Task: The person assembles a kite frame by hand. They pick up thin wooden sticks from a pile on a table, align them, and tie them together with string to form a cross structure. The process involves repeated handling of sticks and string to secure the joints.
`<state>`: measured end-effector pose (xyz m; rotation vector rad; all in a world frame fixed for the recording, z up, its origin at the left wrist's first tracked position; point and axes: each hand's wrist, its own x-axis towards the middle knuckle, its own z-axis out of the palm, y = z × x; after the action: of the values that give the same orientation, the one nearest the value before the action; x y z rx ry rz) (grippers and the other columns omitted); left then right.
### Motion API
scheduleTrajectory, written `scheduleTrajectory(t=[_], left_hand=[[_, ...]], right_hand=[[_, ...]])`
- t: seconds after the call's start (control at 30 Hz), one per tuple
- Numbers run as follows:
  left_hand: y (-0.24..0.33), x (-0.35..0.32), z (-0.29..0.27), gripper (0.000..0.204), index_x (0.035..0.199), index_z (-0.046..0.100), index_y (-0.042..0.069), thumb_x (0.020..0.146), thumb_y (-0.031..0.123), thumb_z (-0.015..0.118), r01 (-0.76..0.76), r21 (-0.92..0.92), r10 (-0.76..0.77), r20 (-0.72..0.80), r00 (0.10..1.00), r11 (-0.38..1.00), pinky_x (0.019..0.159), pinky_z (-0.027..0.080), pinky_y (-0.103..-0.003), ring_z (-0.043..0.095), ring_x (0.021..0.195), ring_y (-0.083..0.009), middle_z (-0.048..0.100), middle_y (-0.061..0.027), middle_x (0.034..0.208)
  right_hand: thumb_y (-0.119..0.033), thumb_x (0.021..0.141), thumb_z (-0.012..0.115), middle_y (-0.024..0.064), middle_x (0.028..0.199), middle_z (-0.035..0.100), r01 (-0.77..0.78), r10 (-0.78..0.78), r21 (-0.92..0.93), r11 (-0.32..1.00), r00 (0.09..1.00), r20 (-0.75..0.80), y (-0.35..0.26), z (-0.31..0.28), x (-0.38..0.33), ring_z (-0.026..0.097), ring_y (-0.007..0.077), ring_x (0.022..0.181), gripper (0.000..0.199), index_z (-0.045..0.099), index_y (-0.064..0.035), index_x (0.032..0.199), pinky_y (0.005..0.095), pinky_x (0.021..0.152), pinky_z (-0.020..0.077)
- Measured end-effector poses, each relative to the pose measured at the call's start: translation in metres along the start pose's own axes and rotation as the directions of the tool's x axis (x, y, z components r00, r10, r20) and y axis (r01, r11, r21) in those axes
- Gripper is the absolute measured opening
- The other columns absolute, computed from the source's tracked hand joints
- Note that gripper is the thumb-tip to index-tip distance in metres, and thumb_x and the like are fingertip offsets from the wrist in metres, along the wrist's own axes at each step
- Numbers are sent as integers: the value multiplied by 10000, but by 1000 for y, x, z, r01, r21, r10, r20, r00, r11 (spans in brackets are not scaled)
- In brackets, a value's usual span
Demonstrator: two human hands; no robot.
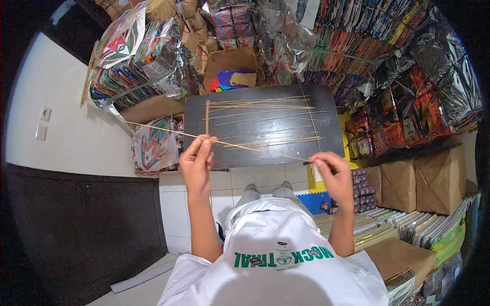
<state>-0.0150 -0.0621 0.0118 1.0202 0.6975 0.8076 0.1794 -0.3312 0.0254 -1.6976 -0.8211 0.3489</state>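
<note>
My left hand (197, 162) is closed in a pinch around a long thin bamboo stick (158, 128) and a shorter, thicker stick (207, 118). The two cross at my fingertips, the thicker one pointing away from me. From there the thin stick slants down to the right toward my right hand (332, 176), its right part faint against the tabletop. My right fingers are pinched together near its end, beside a small dark tip; what exactly they hold is too small to make out. Several loose thin bamboo sticks (265, 121) lie across the dark table (196, 112) beyond my hands.
Beyond the table stands an open cardboard box (229, 58) with coloured pieces. Wrapped stacks of printed sheets (352, 46) line the back and right. At left is a box with a patterned kite-like sheet (155, 145). Brown paper parcels (439, 178) sit at right.
</note>
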Motion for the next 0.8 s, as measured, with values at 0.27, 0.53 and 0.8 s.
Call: scheduleTrajectory(t=[0.27, 0.53, 0.8], left_hand=[[15, 10, -15, 228, 1169, 604, 17, 963, 113, 626, -3, -305, -11, -44, 999, 952, 456, 373, -174, 490, 622, -35, 669, -87, 1108], [8, 18, -14, 180, 1055, 677, -48, 961, 93, 617, -310, 450, 366, -41, 930, 838, 517, 415, -199, 537, 673, -47, 707, -71, 942], [4, 8, -6, 119, 956, 717, 4, 869, 51, 651, -413, 739, 112, 423, 899, 532, 532, 416, -255, 517, 576, -74, 691, -107, 767]], right_hand=[[-93, 927, 621, -52, 798, 636, -274, 285, -88, 958, 948, 142, 17, -40, -8, 430, 14, 650, 135, 714, -11, 981, 197, 557, 333], [-94, 915, 633, -69, 788, 615, -378, 344, 175, 909, 918, 198, 12, -53, -21, 393, -11, 628, 114, 709, -11, 936, 190, 526, 280], [-148, 945, 630, -78, 752, 571, -166, 230, 232, 958, 930, -286, 19, -79, -12, 351, -16, 526, 121, 697, -47, 957, 184, 462, 233]])
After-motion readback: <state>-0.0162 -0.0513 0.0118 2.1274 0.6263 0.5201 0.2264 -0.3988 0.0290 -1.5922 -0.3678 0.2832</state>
